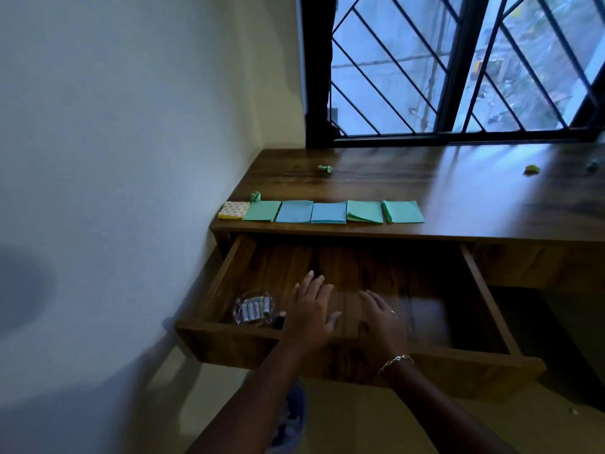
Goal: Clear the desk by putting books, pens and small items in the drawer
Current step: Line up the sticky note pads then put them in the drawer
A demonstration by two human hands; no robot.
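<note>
2 hands hang over the open drawer point(226, 276) in the head view, which is the only 1 given. The left hand point(311, 309) is palm down with fingers straight and spread, holding nothing. The right hand point(381, 319) is just beside it, also flat and empty, and slightly blurred. I cannot tell whether either hand touches the drawer floor. A ring point(394, 313) shows on the right hand and a bracelet point(396, 362) on that wrist.

The drawer is pulled well out from under the desk point(458, 198). In its front left corner sits a glass dish point(240, 319) holding several batteries point(253, 310). A small dark item point(279, 322) lies between the dish and the left hand; what it is cannot be made out.

On the desk, 6 pads point(329, 213) lie in a row along the front edge at the left end, edge to edge or nearly so. From the left they run: 1 yellow pad point(230, 210), 1 green, 2 blue, 2 green.

A green paper ball point(256, 196) sits just behind the row's left end. A 2nd ball point(325, 169) lies farther back, and a yellowish ball point(532, 169) is well apart to the right.

Behind the desk stands a barred window point(458, 60), and a pale wall point(131, 126) runs along the left.
</note>
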